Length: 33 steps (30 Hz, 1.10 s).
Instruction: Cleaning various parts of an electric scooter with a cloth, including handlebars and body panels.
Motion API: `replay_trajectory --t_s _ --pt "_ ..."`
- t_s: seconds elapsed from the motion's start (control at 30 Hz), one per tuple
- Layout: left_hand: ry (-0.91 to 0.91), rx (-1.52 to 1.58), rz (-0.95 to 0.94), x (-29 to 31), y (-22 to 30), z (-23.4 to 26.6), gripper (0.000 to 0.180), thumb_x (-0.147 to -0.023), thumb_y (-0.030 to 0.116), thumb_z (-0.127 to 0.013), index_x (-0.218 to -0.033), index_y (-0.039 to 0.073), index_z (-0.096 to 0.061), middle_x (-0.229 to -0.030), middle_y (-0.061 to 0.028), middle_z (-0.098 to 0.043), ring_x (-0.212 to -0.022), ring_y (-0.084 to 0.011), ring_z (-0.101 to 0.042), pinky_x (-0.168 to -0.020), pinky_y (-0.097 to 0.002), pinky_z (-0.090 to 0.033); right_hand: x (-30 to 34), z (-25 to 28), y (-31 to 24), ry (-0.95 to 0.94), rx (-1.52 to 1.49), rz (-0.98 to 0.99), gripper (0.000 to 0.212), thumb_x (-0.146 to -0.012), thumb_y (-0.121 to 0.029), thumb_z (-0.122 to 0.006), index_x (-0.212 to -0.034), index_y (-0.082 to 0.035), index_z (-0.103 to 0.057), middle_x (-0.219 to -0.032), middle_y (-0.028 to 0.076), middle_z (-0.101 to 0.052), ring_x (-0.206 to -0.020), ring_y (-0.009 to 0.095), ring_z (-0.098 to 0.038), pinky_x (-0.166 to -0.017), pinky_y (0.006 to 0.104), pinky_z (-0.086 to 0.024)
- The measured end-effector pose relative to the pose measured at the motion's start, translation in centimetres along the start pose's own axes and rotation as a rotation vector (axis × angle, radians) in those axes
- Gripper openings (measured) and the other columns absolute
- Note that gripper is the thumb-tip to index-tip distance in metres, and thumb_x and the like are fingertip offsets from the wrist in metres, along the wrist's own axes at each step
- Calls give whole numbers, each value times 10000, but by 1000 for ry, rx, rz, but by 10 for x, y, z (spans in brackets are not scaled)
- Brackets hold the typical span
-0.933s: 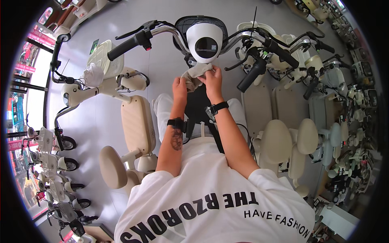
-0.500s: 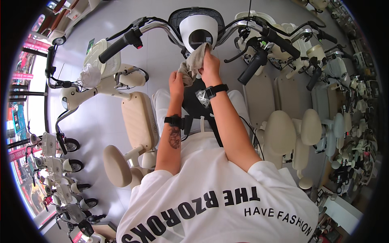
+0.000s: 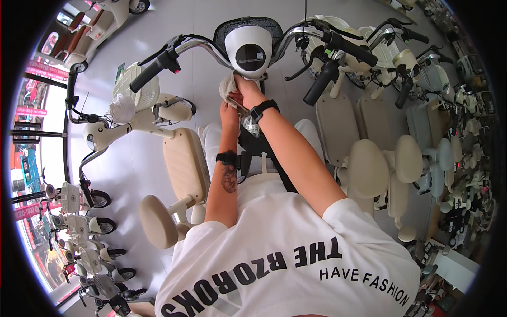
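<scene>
A grey-beige cloth (image 3: 228, 89) is bunched just below the white headlamp-shaped console (image 3: 248, 48) of an electric scooter. My right hand (image 3: 248, 91) presses one part of it against the underside of that console, fingers closed round the fabric. Close beneath, my left hand (image 3: 229, 115) is closed at the cloth's lower end, its fingertips partly covered. Chrome handlebars with black grips, one the left grip (image 3: 147, 75), spread to both sides. A crinkled clear plastic wrapping (image 3: 250, 127) shows under my right wrist.
A black mesh basket (image 3: 222, 33) sits behind the console. To the left stands a cream scooter with a beige seat (image 3: 185, 164). More scooters with beige seats (image 3: 368, 168) crowd the right side. Small scooters (image 3: 71, 198) line the window at far left.
Both hands and the cloth have shifted; my right hand has come down and left from the console's dark round face to below it. The hands are now closer together.
</scene>
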<state>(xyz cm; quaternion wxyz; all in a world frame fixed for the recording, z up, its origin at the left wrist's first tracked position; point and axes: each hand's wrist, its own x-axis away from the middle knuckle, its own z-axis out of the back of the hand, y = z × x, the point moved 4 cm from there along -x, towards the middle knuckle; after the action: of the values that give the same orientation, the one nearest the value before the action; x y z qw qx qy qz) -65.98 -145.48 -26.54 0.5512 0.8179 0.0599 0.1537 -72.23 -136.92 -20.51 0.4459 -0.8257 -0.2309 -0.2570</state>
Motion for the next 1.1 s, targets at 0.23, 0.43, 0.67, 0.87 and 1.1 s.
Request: replay_trajectory --t_s 0.23,0.43,0.67,0.87,1.1 --pt "111 -178 38 2 -9 44 198 -951 183 -537 -973 6 -623 -857 -25 -627 -739 -121 -563 -637 -276 -461 24 17 2 134 359 604 459 -990 -383 -596 -796 32 -628 -714 101 -629 -680 183 -559 -684 370 -457" --pt "26 -226 121 -3 -40 40 159 -943 190 -539 -913 54 -615 -761 -17 -588 -642 -121 -556 -543 -287 -445 33 60 -6 111 44 504 352 -1010 -328 -579 -955 10 -658 -810 18 -629 -734 112 -535 -688 300 -452" --pt "0 -231 157 5 -36 9 172 -957 217 -540 -906 63 -595 -742 -2 -562 -619 -104 -529 -528 -271 -423 21 76 3 87 213 457 467 -1016 -403 -565 -870 32 -653 -735 34 -594 -695 127 -499 -684 314 -446" --pt "-10 -327 115 1 -36 27 180 -963 223 -531 -879 74 -587 -735 15 -551 -616 -93 -515 -533 -258 -407 7 64 2 73 216 596 516 -1017 -432 -557 -822 39 -638 -708 52 -588 -680 147 -497 -664 340 -431" --pt "-10 -358 84 1 -24 28 163 -949 203 -532 -864 75 -586 -731 18 -547 -617 -89 -514 -540 -255 -409 3 64 -11 149 312 592 596 -994 -492 -568 -755 50 -629 -635 65 -560 -629 169 -484 -649 353 -431"
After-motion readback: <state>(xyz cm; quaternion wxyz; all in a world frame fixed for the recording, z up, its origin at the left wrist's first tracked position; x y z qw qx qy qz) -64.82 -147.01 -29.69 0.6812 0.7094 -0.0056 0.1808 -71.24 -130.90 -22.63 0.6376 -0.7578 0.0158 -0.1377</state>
